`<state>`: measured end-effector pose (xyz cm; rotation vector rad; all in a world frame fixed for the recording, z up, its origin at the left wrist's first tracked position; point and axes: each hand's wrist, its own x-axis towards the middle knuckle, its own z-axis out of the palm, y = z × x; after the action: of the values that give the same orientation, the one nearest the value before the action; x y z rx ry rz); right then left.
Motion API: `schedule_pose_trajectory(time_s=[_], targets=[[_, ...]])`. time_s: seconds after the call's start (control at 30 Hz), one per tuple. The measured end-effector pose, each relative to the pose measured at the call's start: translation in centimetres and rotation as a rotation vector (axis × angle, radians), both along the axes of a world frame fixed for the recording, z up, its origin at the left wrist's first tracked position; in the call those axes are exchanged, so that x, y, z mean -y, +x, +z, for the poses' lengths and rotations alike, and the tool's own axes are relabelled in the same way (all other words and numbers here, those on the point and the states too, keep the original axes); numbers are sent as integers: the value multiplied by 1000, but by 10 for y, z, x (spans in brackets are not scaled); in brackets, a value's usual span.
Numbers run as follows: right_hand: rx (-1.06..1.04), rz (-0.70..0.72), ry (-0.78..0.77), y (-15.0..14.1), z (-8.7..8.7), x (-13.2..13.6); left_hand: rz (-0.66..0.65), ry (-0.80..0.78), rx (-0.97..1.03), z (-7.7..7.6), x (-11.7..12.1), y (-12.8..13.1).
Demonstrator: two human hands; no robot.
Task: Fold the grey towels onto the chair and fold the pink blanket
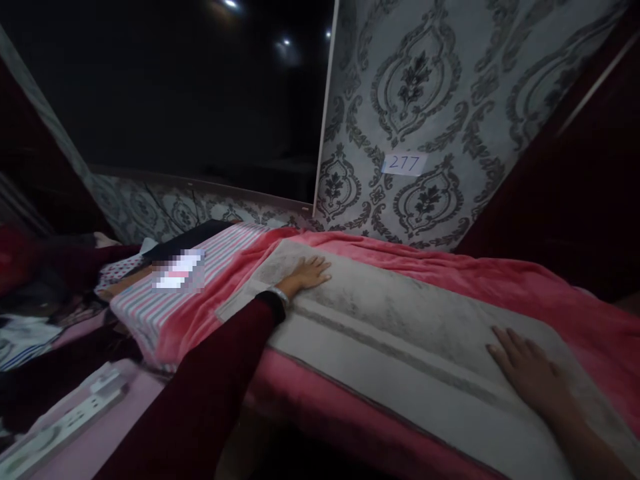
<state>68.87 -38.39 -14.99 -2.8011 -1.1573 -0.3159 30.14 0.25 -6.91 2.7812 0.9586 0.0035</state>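
Observation:
A long grey towel (pixel 380 300) with a plush nap and a smoother band along its near side lies spread over a pink-red blanket (pixel 505 283). My left hand (pixel 306 275), coming from a dark maroon sleeve with a bracelet at the wrist, rests flat on the towel's left part, fingers stretched out. Further right, my right hand (pixel 533 370) lies on the towel with its fingers extended and slightly apart. Neither hand grips anything. The towel's near edge hangs close to the front of the blanket-covered surface.
Left of the towel are a striped cloth (pixel 150 307) and a phone with a lit, blurred screen (pixel 179 271). A white power strip (pixel 65 427) lies at lower left near heaped clothes (pixel 30 337). Behind stand a large dark TV (pixel 200 100) and patterned wallpaper with a "277" label (pixel 404 163).

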Motion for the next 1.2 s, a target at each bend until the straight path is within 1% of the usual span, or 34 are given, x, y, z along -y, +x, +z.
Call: schedule_pose_trajectory(time_s=[0.1, 0.2, 0.27, 0.33, 0.43, 0.5, 0.57, 0.67, 0.73, 0.8, 0.87, 1.0, 1.1, 1.2], targets=[[-105, 35, 38, 1, -2, 1, 74, 40, 9, -2, -31, -10], [-124, 38, 90, 3, -5, 2, 182, 86, 12, -2, -62, -30], [-122, 41, 106, 4, -7, 3, 259, 115, 14, -3, -77, -40], [-118, 43, 99, 5, -8, 4, 336, 138, 20, -5, -86, -45], [-110, 45, 78, 4, -6, 4, 439, 164, 36, -9, -91, -46], [-98, 37, 72, 1, -4, 2, 477, 168, 40, -7, -92, -45], [-87, 31, 64, -1, -1, 1, 483, 153, 31, -2, -93, -46], [-75, 45, 57, -3, 0, -1, 462, 134, 10, 10, -87, -55], [-69, 51, 57, -3, 1, -2, 442, 150, 8, 14, -76, -67], [-71, 41, 56, -5, 4, -2, 424, 173, 9, 13, -59, -84], [-84, 34, 42, -9, 9, -1, 423, 188, 9, 9, -38, -101], [-134, 6, -20, -23, 24, -1, 490, 222, 21, 2, -6, -131], [-139, 2, -47, -31, 32, -1, 544, 247, 35, 5, 6, -144], [-130, 15, -38, -34, 34, 0, 580, 246, 48, 11, 12, -152]])
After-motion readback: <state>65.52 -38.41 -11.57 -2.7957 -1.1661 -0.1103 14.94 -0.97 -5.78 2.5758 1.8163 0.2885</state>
